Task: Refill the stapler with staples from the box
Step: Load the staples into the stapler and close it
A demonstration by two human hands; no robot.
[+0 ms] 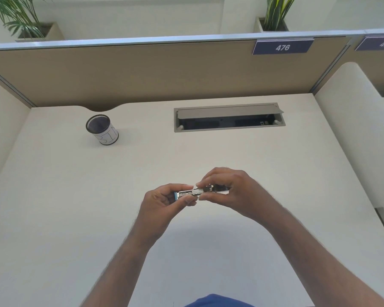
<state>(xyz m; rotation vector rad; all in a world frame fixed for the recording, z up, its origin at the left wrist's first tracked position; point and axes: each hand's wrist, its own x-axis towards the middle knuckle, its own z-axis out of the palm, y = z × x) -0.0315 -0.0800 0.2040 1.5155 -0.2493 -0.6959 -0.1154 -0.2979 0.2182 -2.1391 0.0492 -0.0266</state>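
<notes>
Stapler sits mid-frame above the desk, pinched by left hand and right hand; keep it level, seemingly sliding staples in squarely.

An office cubicle — tan partition panels wall in a pale desk, numbered signs hang on the top rail, a cable hatch sits in the surface, and potted plants stand behind.
</notes>
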